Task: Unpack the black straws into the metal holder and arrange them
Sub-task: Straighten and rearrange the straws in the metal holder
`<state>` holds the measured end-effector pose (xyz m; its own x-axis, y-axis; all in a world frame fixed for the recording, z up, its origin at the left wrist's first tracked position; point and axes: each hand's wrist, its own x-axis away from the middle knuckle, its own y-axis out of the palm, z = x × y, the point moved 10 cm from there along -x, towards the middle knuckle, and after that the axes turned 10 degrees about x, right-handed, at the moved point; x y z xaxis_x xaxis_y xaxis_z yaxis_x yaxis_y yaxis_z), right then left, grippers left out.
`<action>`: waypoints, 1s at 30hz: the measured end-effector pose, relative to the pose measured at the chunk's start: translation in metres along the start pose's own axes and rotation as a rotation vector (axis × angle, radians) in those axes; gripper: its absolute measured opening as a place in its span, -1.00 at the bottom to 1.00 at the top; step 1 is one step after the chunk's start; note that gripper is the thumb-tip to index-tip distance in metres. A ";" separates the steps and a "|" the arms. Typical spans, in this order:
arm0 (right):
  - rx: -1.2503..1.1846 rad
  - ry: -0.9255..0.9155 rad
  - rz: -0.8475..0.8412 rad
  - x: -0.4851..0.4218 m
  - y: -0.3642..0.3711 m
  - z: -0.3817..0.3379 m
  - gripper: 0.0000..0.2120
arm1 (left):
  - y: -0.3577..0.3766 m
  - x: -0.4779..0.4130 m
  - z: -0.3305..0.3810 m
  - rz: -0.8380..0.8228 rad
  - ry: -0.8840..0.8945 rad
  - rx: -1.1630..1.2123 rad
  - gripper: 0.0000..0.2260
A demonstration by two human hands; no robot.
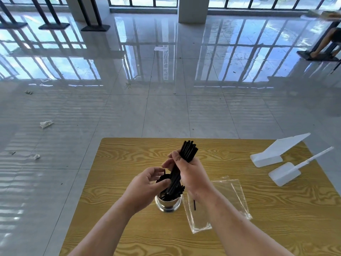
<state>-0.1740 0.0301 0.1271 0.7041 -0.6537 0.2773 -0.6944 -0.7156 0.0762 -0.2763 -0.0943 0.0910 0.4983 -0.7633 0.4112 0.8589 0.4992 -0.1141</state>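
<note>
The right hand (191, 174) has a closed grip around a bundle of black straws (181, 163) — their lower ends in the metal holder (168, 204) — while the left hand (147, 183), fingers loosely curled, touches the holder's rim.

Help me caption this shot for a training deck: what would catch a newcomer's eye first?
The right hand gripping a bundle of black straws over the metal holder at table centre, with the left hand at its rim. Next, the clear bag lying flat beside the holder with one straw left in it, and the white plastic pieces at the table's far right.
</note>
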 end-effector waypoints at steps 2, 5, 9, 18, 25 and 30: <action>-0.272 0.101 -0.068 0.000 0.003 0.001 -0.82 | 0.015 0.003 0.008 -0.115 -0.032 0.044 -0.58; -0.484 0.190 -0.177 0.003 0.009 -0.006 -0.77 | 0.034 0.009 0.018 -0.254 -0.080 0.073 -0.68; -0.534 0.222 -0.252 0.006 0.016 -0.012 -0.68 | 0.051 0.016 0.014 -0.385 -0.196 0.198 -0.62; -0.412 0.270 -0.254 0.007 0.016 0.001 -0.69 | 0.053 0.018 0.020 -0.294 -0.160 0.326 -0.70; -0.447 0.255 -0.270 0.012 0.016 0.002 -0.73 | 0.055 0.023 0.029 -0.258 -0.140 0.325 -0.75; -0.434 0.254 -0.256 0.014 0.015 0.003 -0.75 | 0.054 0.026 0.029 -0.247 -0.143 0.315 -0.74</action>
<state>-0.1744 0.0091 0.1290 0.8375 -0.3541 0.4162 -0.5413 -0.6412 0.5439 -0.2202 -0.0745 0.1219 0.2417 -0.8221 0.5154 0.8614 0.4264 0.2760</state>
